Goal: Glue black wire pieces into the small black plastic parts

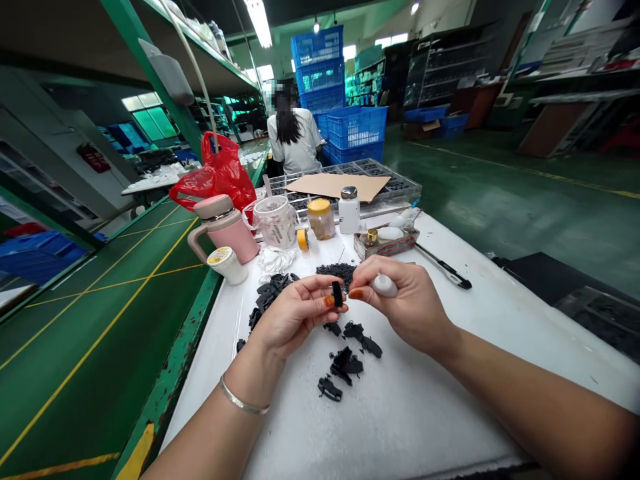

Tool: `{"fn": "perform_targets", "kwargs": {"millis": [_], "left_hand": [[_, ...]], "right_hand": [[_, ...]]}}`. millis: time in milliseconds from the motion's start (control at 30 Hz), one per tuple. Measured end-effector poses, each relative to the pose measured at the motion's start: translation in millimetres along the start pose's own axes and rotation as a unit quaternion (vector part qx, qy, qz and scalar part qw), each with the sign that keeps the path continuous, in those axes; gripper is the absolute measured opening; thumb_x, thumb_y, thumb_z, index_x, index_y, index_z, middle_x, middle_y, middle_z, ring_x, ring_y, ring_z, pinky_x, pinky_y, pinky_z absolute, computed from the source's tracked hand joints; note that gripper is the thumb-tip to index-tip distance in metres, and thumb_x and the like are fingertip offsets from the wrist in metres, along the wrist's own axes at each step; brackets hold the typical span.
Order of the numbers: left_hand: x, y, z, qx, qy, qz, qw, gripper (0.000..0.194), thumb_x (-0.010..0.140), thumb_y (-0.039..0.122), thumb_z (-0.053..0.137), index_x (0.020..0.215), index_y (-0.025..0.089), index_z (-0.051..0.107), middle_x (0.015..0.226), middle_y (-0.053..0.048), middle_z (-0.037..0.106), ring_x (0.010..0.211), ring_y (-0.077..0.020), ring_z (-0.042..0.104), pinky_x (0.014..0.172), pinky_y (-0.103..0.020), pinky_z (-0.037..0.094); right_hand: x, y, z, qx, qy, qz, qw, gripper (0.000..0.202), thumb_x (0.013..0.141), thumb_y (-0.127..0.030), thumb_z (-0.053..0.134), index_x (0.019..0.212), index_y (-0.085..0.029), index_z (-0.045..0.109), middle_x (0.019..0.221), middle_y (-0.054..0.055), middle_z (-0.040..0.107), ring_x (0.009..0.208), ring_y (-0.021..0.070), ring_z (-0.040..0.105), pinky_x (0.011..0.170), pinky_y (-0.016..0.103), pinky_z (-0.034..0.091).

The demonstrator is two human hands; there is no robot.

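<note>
Between the thumb and fingers of my left hand (295, 310) is a small black plastic part (337, 294), raised above the white tabletop (400, 413). My right hand (410, 300) is closed round a small white squeeze bottle (385, 285), and its fingertips are close to the part. Whether they touch it I cannot tell. Below the hands lie several loose black parts (346, 363). A heap of larger black pieces (270, 293) is partly hidden behind my left hand, and a pile of tiny black pieces (340, 271) sits just beyond both hands.
Along the back stand a pink thermos (233, 233), white cup (227, 265), clear pitcher (275, 223), yellow-lidded jar (321, 220) and white dispenser bottle (349, 212). A small box (387, 241) and a black cutter knife (445, 267) are at right. Left runs a green conveyor (110, 320). A person (295, 137) sits ahead.
</note>
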State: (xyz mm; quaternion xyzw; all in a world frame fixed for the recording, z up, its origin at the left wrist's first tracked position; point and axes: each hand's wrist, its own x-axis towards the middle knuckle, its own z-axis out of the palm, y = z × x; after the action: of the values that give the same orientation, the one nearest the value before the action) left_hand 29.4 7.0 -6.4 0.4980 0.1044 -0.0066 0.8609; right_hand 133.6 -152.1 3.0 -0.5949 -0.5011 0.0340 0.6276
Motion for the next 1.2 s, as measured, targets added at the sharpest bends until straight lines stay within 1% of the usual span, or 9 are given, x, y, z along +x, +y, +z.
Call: {"fn": "perform_targets", "kwargs": {"millis": [100, 233, 367, 500, 700, 833, 1000, 1100, 1200], "left_hand": [[-0.1, -0.7, 0.2, -0.008, -0.002, 0.004, 1.000, 0.036, 0.071, 0.008, 0.075, 0.103, 0.007, 0.060, 0.090, -0.010, 0.063, 0.073, -0.0149, 0.065, 0.060, -0.014, 0.055], [0.0, -2.2, -0.5, -0.021, -0.012, 0.013, 1.000, 0.033, 0.070, 0.007, 0.075, 0.100, 0.008, 0.060, 0.087, -0.009, 0.063, 0.071, -0.0139, 0.065, 0.059, -0.013, 0.055], [0.1, -2.5, 1.5, -0.019, -0.010, 0.009, 1.000, 0.034, 0.070, 0.007, 0.075, 0.099, 0.008, 0.060, 0.087, -0.009, 0.063, 0.074, -0.0164, 0.066, 0.058, -0.013, 0.055], [-0.3, -1.7, 3.9, -0.017, -0.004, -0.002, 1.000, 0.035, 0.069, 0.007, 0.076, 0.100, 0.006, 0.059, 0.088, -0.009, 0.063, 0.074, -0.0168, 0.066, 0.057, -0.013, 0.054], [0.5, -2.5, 3.0, -0.021, -0.010, 0.005, 1.000, 0.036, 0.069, 0.008, 0.077, 0.100, 0.008, 0.059, 0.088, -0.009, 0.064, 0.072, -0.0156, 0.066, 0.057, -0.012, 0.054], [0.5, -3.0, 2.5, -0.010, -0.014, 0.002, 1.000, 0.036, 0.068, 0.010, 0.078, 0.099, 0.008, 0.060, 0.087, -0.010, 0.065, 0.073, -0.0161, 0.065, 0.056, -0.013, 0.053], [-0.2, -4.2, 2.2, -0.015, 0.001, 0.007, 1.000, 0.037, 0.067, 0.010, 0.079, 0.098, 0.008, 0.061, 0.084, -0.008, 0.064, 0.070, -0.0133, 0.064, 0.057, -0.013, 0.053], [0.9, -6.6, 1.3, -0.011, 0.002, 0.016, 1.000, 0.035, 0.067, 0.011, 0.079, 0.098, 0.008, 0.062, 0.085, -0.009, 0.064, 0.069, -0.0128, 0.063, 0.057, -0.014, 0.053], [2.2, -8.5, 0.2, -0.003, 0.009, 0.023, 1.000, 0.037, 0.066, 0.011, 0.079, 0.100, 0.008, 0.063, 0.088, -0.009, 0.064, 0.071, -0.0134, 0.063, 0.057, -0.014, 0.053]], "right_hand": [[-0.3, 0.2, 1.1, 0.046, -0.007, -0.009, 0.999, 0.010, 0.083, -0.020, 0.068, 0.075, -0.016, 0.065, 0.076, 0.002, 0.060, 0.072, 0.0153, 0.055, 0.067, 0.028, 0.043], [0.9, 2.2, 3.6, 0.084, -0.021, 0.000, 0.996, 0.010, 0.082, -0.019, 0.069, 0.074, -0.016, 0.066, 0.075, 0.002, 0.059, 0.073, 0.0154, 0.054, 0.068, 0.028, 0.043], [1.8, 5.3, 5.5, 0.090, -0.017, 0.001, 0.996, 0.010, 0.082, -0.021, 0.070, 0.074, -0.015, 0.067, 0.075, 0.002, 0.059, 0.073, 0.0154, 0.054, 0.068, 0.028, 0.042], [1.2, 7.8, 6.0, 0.083, -0.026, -0.006, 0.996, 0.007, 0.082, -0.017, 0.069, 0.076, -0.016, 0.067, 0.076, 0.002, 0.059, 0.074, 0.0153, 0.054, 0.070, 0.028, 0.042], [0.4, 8.0, 6.7, 0.057, -0.027, -0.033, 0.997, 0.007, 0.083, -0.014, 0.067, 0.076, -0.015, 0.066, 0.076, 0.002, 0.058, 0.073, 0.0149, 0.053, 0.068, 0.028, 0.041], [-0.6, 7.5, 7.1, 0.034, -0.029, -0.062, 0.997, 0.008, 0.081, -0.009, 0.067, 0.077, -0.015, 0.066, 0.076, 0.001, 0.057, 0.073, 0.0145, 0.053, 0.067, 0.028, 0.042], [-2.6, 8.5, 6.1, -0.021, -0.039, -0.087, 0.995, 0.011, 0.079, -0.006, 0.067, 0.076, -0.016, 0.066, 0.077, 0.001, 0.057, 0.072, 0.0131, 0.055, 0.066, 0.026, 0.042], [-2.2, 7.8, 4.9, -0.063, -0.049, -0.087, 0.993, 0.011, 0.078, -0.006, 0.068, 0.074, -0.016, 0.066, 0.076, 0.000, 0.057, 0.071, 0.0122, 0.054, 0.064, 0.025, 0.041], [-0.7, 6.2, 4.0, -0.090, -0.061, -0.069, 0.992, 0.013, 0.079, -0.004, 0.067, 0.073, -0.016, 0.065, 0.075, -0.001, 0.057, 0.069, 0.0117, 0.054, 0.063, 0.025, 0.041]]}}
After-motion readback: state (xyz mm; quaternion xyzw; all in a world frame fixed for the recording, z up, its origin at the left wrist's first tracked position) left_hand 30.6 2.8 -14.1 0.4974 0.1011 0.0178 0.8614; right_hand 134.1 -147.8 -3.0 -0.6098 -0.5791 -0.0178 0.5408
